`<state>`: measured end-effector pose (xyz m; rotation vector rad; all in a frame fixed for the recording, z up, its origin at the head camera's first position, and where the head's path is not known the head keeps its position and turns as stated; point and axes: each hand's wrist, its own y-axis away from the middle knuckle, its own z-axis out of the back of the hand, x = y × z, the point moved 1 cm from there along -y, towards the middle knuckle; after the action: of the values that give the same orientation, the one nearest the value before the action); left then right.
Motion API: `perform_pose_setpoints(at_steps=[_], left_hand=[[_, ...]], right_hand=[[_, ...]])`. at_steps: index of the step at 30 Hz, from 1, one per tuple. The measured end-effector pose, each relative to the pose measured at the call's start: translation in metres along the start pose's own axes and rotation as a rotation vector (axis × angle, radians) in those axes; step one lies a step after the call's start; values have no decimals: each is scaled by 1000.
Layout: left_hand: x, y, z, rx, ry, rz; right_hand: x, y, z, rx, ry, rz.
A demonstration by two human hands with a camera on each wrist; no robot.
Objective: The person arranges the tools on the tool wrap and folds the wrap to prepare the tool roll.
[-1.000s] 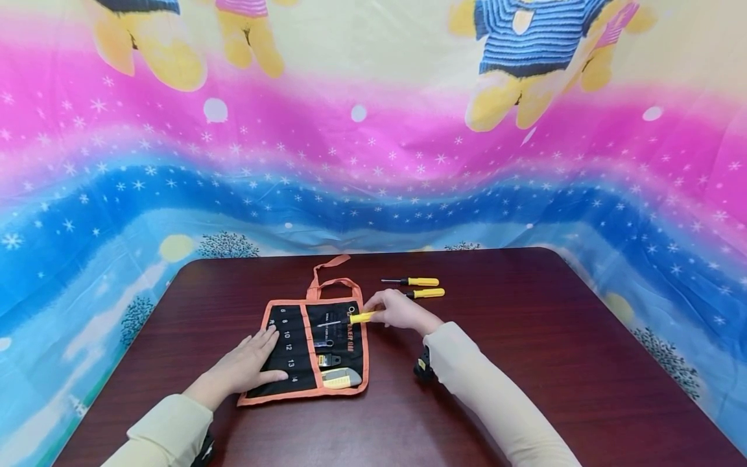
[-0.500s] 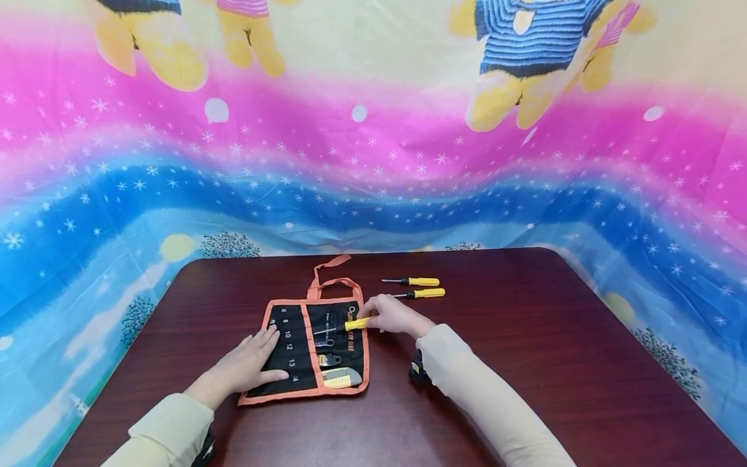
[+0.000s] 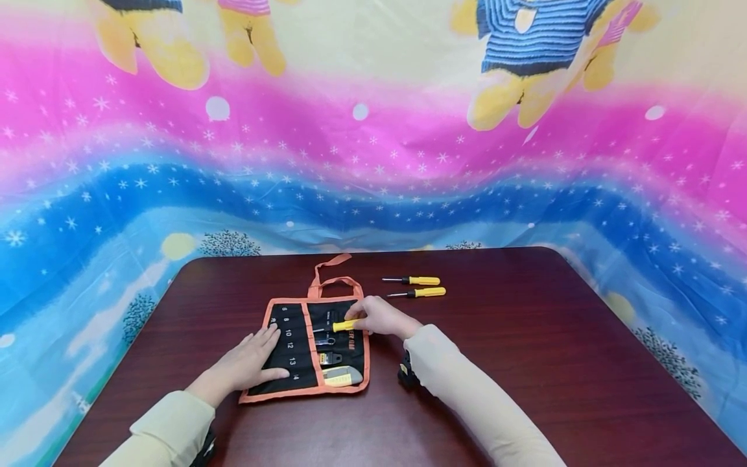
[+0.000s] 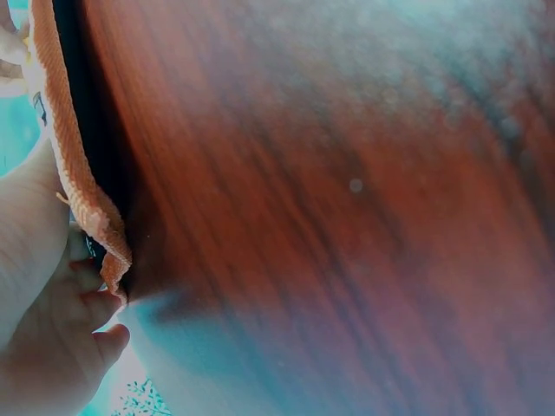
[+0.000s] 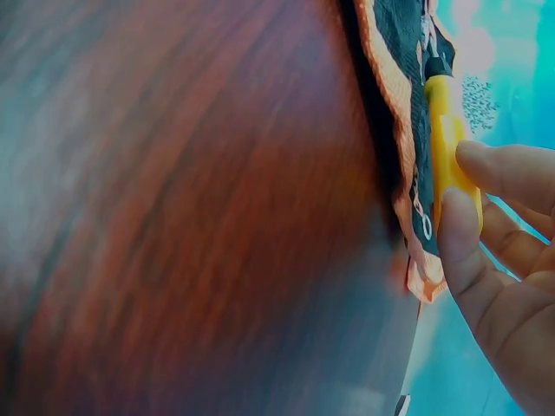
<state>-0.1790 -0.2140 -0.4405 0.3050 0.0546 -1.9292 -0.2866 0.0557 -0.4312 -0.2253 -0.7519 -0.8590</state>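
Observation:
A black tool pouch (image 3: pixel 297 383) with orange edging lies flat on the table. The left hand (image 3: pixel 248 363) rests with spread fingers on its numbered left part; in the left wrist view that hand (image 4: pixel 52 303) lies over the orange edge. Between thumb and fingers, the right hand (image 3: pixel 379 316) pinches a yellow-handled screwdriver (image 3: pixel 345 325) above the pouch, its shaft pointing left at the orange middle band. The right wrist view shows the thumb and fingertips of the hand (image 5: pixel 512 225) on the yellow handle (image 5: pixel 447 143). A yellow cutter (image 3: pixel 341 377) and a small black-and-yellow item (image 3: pixel 330 359) sit in pockets.
Two more yellow-handled screwdrivers, an upper one (image 3: pixel 424 281) and a lower one (image 3: pixel 430 292), lie on the table (image 3: pixel 496 337) behind the right hand. Orange straps (image 3: pixel 315 279) extend from the pouch's far edge. A patterned cloth (image 3: pixel 373 162) hangs behind the table.
The right hand has moved left and slightly nearer with the screwdriver, whose tip now reaches the orange middle band. The left hand has stayed in place on the pouch.

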Motion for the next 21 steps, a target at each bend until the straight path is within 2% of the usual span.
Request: perform_pose_setpoints(at_steps=[21], left_hand=[[0,0,0,5,12,-3]], right_hand=[[17,-9,-12,25,29,25]])
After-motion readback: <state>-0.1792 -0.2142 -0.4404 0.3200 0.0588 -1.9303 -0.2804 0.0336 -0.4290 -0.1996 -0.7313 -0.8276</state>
